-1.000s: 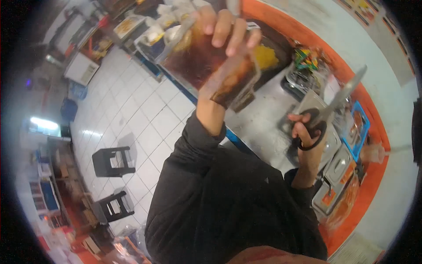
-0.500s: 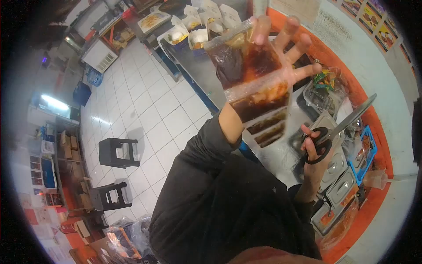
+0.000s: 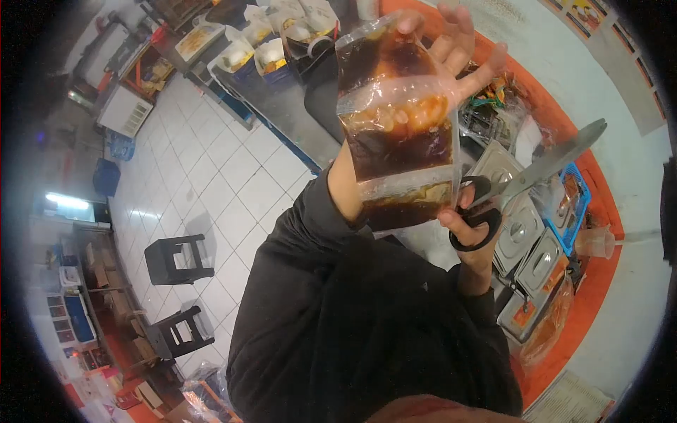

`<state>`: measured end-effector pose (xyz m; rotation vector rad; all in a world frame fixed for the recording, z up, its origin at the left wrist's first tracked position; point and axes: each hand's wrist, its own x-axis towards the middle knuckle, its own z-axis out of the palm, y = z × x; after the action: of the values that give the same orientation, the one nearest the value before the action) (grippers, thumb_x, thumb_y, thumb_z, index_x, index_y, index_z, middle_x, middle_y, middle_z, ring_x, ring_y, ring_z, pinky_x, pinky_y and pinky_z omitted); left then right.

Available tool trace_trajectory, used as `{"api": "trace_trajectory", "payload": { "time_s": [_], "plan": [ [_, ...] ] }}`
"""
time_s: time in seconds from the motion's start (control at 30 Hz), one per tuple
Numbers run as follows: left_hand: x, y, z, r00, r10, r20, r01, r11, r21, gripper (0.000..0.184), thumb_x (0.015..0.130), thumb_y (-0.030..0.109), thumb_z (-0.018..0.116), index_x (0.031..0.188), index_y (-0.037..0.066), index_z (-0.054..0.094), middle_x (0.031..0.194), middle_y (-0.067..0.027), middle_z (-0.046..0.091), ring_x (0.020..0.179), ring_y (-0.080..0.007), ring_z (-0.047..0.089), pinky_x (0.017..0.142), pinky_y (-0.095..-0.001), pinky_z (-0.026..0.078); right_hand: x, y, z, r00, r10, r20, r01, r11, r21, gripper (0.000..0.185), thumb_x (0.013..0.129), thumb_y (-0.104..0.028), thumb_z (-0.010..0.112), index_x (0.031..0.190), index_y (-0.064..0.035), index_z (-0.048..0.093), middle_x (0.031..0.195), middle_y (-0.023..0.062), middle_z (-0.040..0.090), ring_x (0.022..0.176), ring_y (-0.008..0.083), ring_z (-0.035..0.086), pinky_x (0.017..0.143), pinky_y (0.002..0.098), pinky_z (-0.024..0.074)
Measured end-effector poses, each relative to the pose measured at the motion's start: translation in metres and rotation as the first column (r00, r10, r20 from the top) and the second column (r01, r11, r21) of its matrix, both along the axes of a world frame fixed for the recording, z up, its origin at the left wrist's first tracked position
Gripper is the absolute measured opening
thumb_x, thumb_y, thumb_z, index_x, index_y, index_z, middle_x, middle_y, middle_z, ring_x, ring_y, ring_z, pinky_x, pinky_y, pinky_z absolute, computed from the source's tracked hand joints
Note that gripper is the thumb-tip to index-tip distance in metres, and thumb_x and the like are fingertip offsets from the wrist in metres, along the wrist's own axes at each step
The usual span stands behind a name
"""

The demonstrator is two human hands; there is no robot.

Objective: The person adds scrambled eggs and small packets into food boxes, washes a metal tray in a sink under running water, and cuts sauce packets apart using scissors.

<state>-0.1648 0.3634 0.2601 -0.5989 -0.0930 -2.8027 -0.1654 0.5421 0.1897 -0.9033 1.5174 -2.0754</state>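
My left hand (image 3: 455, 53) is raised high, gripping the upper end of a strip of joined clear sauce sachets (image 3: 402, 141) filled with dark brown sauce. The strip hangs in front of my left forearm, with pale sealed bands between its sections. Below and to the right, my right hand (image 3: 476, 247) has its fingers through the black handle loops of a pair of scissors (image 3: 553, 163). The long metal blades point up and right, away from the sachets. The handle loops are close to the strip's lower right edge; whether they touch it I cannot tell.
Open food boxes (image 3: 271, 56) stand at the counter's far end. Along the wall are lidded metal containers (image 3: 518, 236), a blue basket (image 3: 577, 218), a plastic cup (image 3: 598, 242) and plastic-wrapped packs (image 3: 486, 116). Two black stools (image 3: 176, 259) stand on the tiled floor to the left.
The sachet strip has shifted slightly left and turned more face-on to me. My right hand has brought the scissors leftward, closer to the strip's lower edge. The view has shifted a little.
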Motion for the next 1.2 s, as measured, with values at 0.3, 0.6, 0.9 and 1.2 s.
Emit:
{"api": "trace_trajectory", "payload": {
  "time_s": [0.3,0.6,0.9,1.2],
  "plan": [
    [0.004,0.005,0.005,0.977,0.093,0.194,-0.085,0.995,-0.047,0.005,0.083,0.013,0.051,0.080,0.010,0.050,0.093,-0.0023,0.047,0.093,-0.0148,0.044,0.086,-0.0386,0.030,0.004,0.008,0.010,0.969,0.044,0.245,-0.035,0.999,-0.039,0.030,0.065,-0.002,0.070,0.076,-0.0055,0.043,0.063,0.0049,0.051,0.054,0.0113,0.052,0.050,0.0224,0.0410],
    [0.017,0.019,0.025,0.741,0.294,0.604,-0.210,0.955,-0.207,0.010,0.087,0.014,0.045,0.085,0.005,0.048,0.080,-0.0030,0.045,0.077,-0.0156,0.046,0.073,-0.0336,0.038,0.000,0.001,-0.001,0.965,-0.028,0.261,0.038,0.999,-0.035,0.027,0.070,-0.002,0.068,0.083,-0.0052,0.044,0.072,0.0063,0.054,0.060,0.0120,0.053,0.056,0.0238,0.0422],
    [-0.041,0.028,0.080,0.473,0.606,-0.639,-0.580,-0.331,-0.744,0.020,0.090,0.015,0.042,0.078,0.000,0.045,0.071,-0.0095,0.044,0.071,-0.0211,0.045,0.068,-0.0337,0.038,-0.053,-0.042,-0.002,0.859,0.455,0.235,-0.302,0.820,-0.486,0.026,0.083,-0.005,0.053,0.108,-0.0033,0.047,0.109,0.0101,0.053,0.092,0.0181,0.053,0.084,0.0320,0.0423],
    [-0.043,0.025,0.143,0.123,0.237,-0.964,-0.358,-0.895,-0.266,0.023,0.088,0.012,0.045,0.076,-0.006,0.052,0.072,-0.0166,0.052,0.068,-0.0249,0.050,0.065,-0.0347,0.041,-0.059,-0.033,0.031,0.529,0.800,0.284,-0.637,0.595,-0.491,0.055,0.086,-0.038,0.047,0.122,0.0029,0.041,0.116,0.0316,0.044,0.104,0.0305,0.053,0.084,0.0338,0.0483]
  ]
}}
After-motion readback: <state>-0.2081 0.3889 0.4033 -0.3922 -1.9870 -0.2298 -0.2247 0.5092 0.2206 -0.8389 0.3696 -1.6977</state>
